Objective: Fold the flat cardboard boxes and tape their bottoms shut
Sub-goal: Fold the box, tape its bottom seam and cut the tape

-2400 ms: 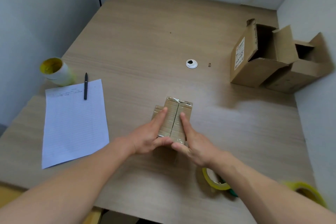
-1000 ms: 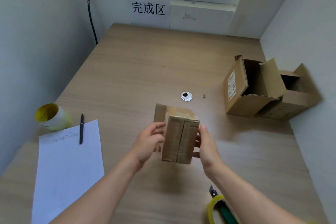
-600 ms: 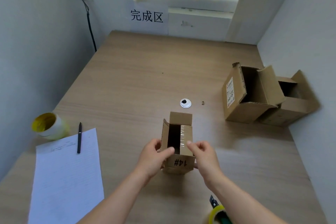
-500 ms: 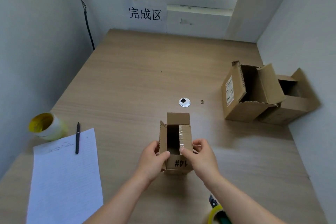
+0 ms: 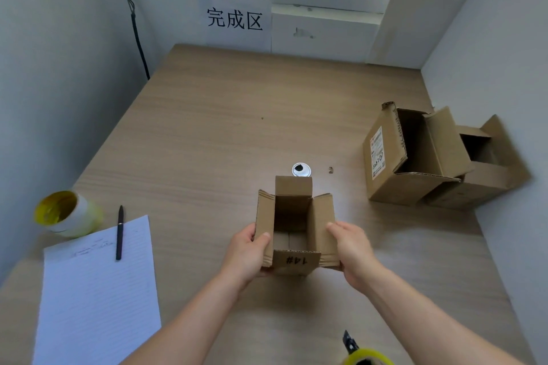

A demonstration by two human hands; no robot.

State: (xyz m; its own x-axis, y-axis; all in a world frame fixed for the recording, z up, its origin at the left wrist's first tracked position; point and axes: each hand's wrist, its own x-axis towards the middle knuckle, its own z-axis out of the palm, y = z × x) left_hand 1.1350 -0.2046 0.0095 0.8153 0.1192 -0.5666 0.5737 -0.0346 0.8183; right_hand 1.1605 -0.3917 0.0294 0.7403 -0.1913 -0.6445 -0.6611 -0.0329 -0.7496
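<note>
Left grip (image 5: 246, 249) pinches the box's (image 5: 293, 210) 9 o'clock flap, right grip (image 5: 351, 249) clasps its 3 o'clock flap; upright, mouth up, at the counter's (image 5: 207, 142) 6 o'clock. Finished boxes (image 5: 385, 187) lie at 2 o'clock, nearer right grip.

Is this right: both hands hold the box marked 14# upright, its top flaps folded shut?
Not quite. The head view shows the left hand and right hand holding the box marked 14# upright, but its top flaps stand open, so the inside is visible.
</note>
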